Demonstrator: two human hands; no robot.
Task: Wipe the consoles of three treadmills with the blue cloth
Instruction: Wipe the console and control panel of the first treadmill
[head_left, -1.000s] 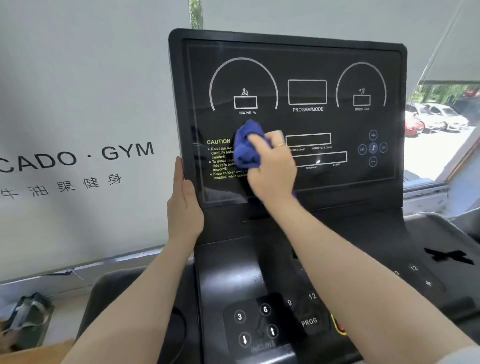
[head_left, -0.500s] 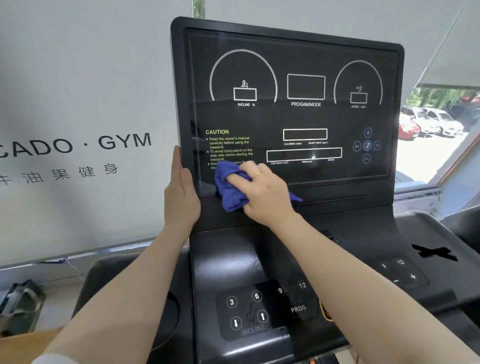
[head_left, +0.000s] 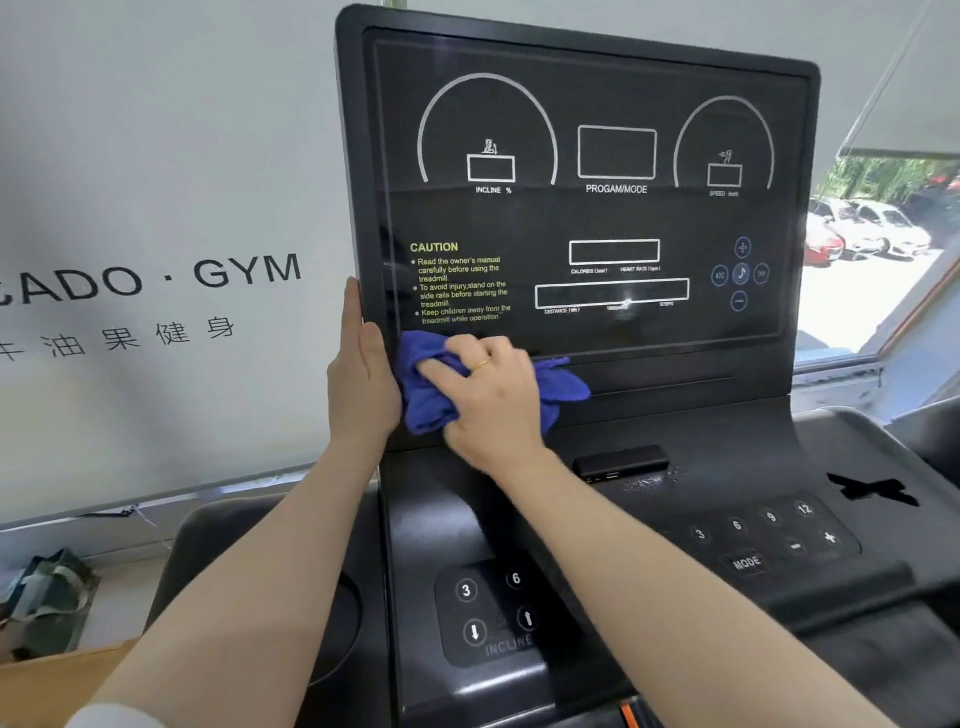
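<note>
A black treadmill console (head_left: 597, 218) stands upright before me, its glossy screen printed with dials and a yellow CAUTION text. My right hand (head_left: 488, 395) grips a bunched blue cloth (head_left: 431, 395) and presses it against the console's lower left corner, under the screen. Part of the cloth sticks out to the right of the hand. My left hand (head_left: 361, 374) lies flat along the console's left edge with straight fingers, close beside the cloth.
Below the screen lies the black button deck with an INCLINE keypad (head_left: 488, 608) and a MODE keypad (head_left: 763, 535). A white wall banner (head_left: 156, 208) reads GYM at left. A window (head_left: 883, 244) at right shows parked cars. A cup holder (head_left: 337, 629) sits lower left.
My right hand has carried the cloth down from the middle left of the screen to the lower left corner. My left hand has stayed on the console's edge.
</note>
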